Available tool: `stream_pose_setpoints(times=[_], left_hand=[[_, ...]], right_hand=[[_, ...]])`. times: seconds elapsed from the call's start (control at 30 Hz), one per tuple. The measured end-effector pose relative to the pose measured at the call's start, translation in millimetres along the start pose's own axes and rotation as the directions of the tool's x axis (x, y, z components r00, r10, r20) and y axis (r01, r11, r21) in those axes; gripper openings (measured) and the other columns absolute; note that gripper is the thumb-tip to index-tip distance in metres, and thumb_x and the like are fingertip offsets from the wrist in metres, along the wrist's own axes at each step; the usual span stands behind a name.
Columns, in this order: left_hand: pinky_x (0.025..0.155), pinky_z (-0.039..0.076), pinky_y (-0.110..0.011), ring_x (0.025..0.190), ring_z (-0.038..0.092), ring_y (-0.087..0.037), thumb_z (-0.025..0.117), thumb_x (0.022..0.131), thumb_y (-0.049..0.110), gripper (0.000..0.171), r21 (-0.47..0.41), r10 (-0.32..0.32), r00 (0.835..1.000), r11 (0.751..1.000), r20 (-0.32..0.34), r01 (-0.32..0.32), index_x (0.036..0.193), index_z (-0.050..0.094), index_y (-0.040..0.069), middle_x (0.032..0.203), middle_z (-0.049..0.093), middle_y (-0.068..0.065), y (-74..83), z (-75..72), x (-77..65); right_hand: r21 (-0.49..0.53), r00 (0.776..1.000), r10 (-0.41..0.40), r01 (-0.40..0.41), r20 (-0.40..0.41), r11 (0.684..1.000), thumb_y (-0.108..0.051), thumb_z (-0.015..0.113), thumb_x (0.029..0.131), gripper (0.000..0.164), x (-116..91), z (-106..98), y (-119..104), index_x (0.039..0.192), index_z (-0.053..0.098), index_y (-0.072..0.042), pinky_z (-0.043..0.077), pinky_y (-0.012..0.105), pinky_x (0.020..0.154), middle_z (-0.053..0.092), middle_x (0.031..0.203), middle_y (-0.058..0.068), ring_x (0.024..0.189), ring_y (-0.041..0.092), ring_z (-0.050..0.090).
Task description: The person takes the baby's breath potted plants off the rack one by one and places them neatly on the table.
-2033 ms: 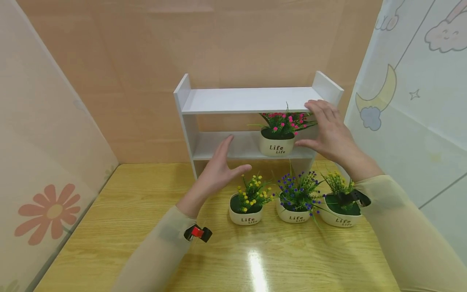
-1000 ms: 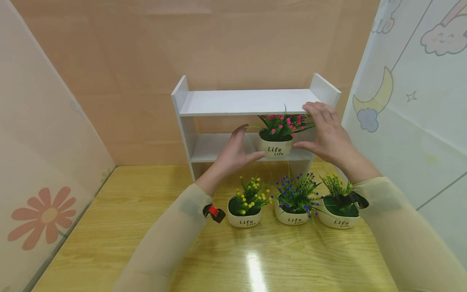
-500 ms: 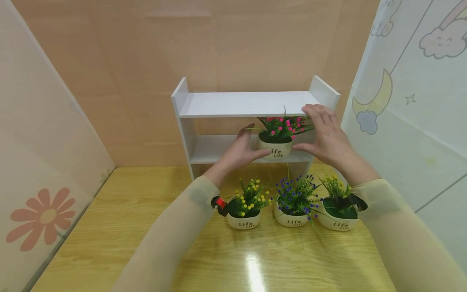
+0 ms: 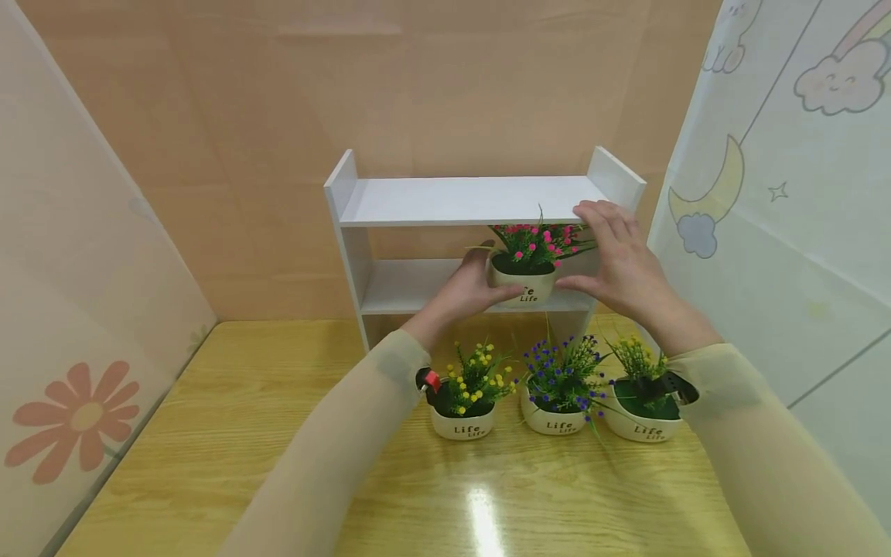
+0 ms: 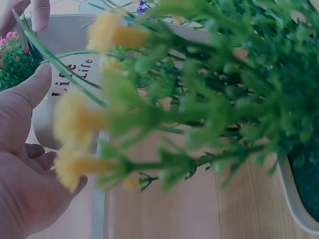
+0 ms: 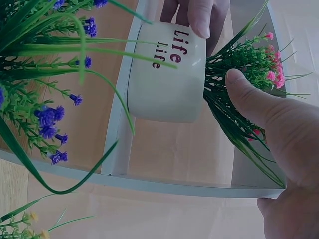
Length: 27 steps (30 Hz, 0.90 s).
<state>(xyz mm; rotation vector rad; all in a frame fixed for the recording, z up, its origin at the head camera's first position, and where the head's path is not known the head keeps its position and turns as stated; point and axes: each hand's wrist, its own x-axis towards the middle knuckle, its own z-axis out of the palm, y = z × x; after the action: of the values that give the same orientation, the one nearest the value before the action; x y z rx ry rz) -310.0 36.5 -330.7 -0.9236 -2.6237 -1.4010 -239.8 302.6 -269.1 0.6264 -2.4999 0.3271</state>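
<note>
A cream oval pot of pink flowers (image 4: 541,283) stands upright on the white shelf unit's middle board, lettered "Life". My left hand (image 4: 468,291) grips its left side, the thumb over the front lettering and the fingers mostly hidden behind. In the right wrist view, that left thumb presses the face of the pot (image 6: 167,92). My right hand (image 4: 622,259) is spread at the pot's right, with fingertips at the front edge of the top board (image 4: 466,199). Its thumb points at the pot, apparently just short of it. Yellow flowers (image 5: 75,122) block much of the left wrist view.
Below the shelf, a row of matching pots stands on the wooden table (image 4: 209,433): yellow flowers (image 4: 462,427), blue-purple flowers (image 4: 554,422) and another yellow-flowered pot (image 4: 642,428). My forearms pass close to the outer two. Printed panels (image 4: 766,309) flank the table.
My left hand has moved right and up from beside the shelf to the pink-flower pot, its thumb sliding across the front. My right hand stays at the top board's edge.
</note>
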Motion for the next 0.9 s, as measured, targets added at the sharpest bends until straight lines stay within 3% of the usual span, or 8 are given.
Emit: stream_pose_setpoints(times=[0.27, 0.47, 0.67, 0.9], left_hand=[[0.119, 0.046, -0.040, 0.144, 0.053, -0.024, 0.087, 0.098, 0.036, 0.087, -0.031, 0.029, 1.000, 0.999, -0.003, -0.029, 0.165, 0.040, 0.006, 0.167, 0.043, -0.016, -2.1, 3.8, 5.6], [0.105, 0.054, -0.036, 0.122, 0.066, -0.019, 0.088, 0.098, 0.031, 0.078, -0.081, 0.027, 1.000, 0.996, -0.008, -0.028, 0.159, 0.048, 0.004, 0.151, 0.057, -0.010, -1.3, 6.6, 9.9], [0.108, 0.053, -0.037, 0.124, 0.067, -0.020, 0.089, 0.097, 0.033, 0.087, -0.068, -0.023, 1.000, 0.997, -0.015, 0.022, 0.164, 0.043, 0.001, 0.158, 0.055, -0.013, 0.5, 9.3, 11.5], [0.104, 0.054, -0.036, 0.121, 0.068, -0.019, 0.089, 0.097, 0.030, 0.077, -0.070, -0.007, 1.000, 0.998, -0.012, 0.006, 0.158, 0.050, 0.002, 0.148, 0.062, -0.010, 0.8, 11.4, 13.6]], right_hand=[[0.004, 1.000, -0.013, 0.013, -0.012, 1.000, -0.021, 0.104, 0.077, 0.115, 0.7, 1.1, -1.2, 0.166, 0.033, -0.005, 0.031, 0.068, 0.125, 0.031, 0.170, 0.024, 0.160, 0.045, 0.022], [-0.002, 1.000, -0.003, 0.003, -0.004, 1.000, -0.022, 0.104, 0.077, 0.116, 1.6, 0.5, -1.9, 0.166, 0.033, -0.004, 0.030, 0.068, 0.125, 0.031, 0.170, 0.024, 0.160, 0.046, 0.022], [-0.003, 1.000, 0.002, -0.002, -0.001, 1.000, -0.021, 0.104, 0.077, 0.115, 0.9, 0.2, -0.8, 0.166, 0.033, -0.004, 0.032, 0.069, 0.124, 0.030, 0.170, 0.024, 0.159, 0.046, 0.022], [-0.004, 1.000, 0.007, -0.007, 0.008, 1.000, -0.022, 0.104, 0.078, 0.116, -0.2, 0.3, 1.7, 0.167, 0.032, -0.005, 0.028, 0.067, 0.127, 0.030, 0.171, 0.025, 0.159, 0.047, 0.022]])
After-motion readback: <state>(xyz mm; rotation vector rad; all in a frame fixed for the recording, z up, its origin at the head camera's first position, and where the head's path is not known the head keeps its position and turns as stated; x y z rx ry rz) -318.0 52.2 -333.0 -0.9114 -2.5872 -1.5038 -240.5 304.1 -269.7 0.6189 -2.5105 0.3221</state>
